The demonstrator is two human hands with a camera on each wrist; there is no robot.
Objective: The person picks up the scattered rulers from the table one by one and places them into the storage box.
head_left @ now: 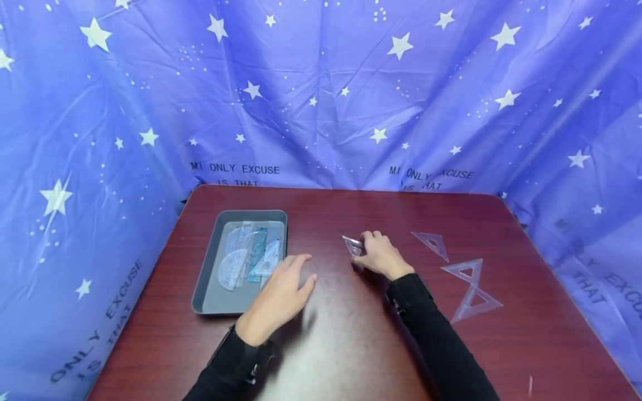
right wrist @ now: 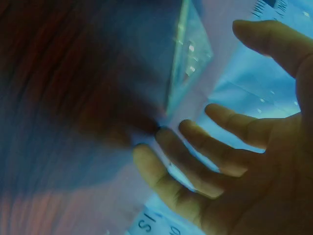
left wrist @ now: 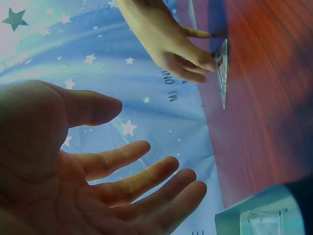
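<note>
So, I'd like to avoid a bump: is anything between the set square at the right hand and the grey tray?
Partly: in the head view, the left hand juts into the gap beside the grey tray; farther back, only bare table shows.

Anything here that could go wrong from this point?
The thin, clear triangle at the right hand might slip, being flat and smooth-looking. The left hand, near the tray, could bump it. Two loose triangles touch or overlap, so lifting one may drag the other.
</note>
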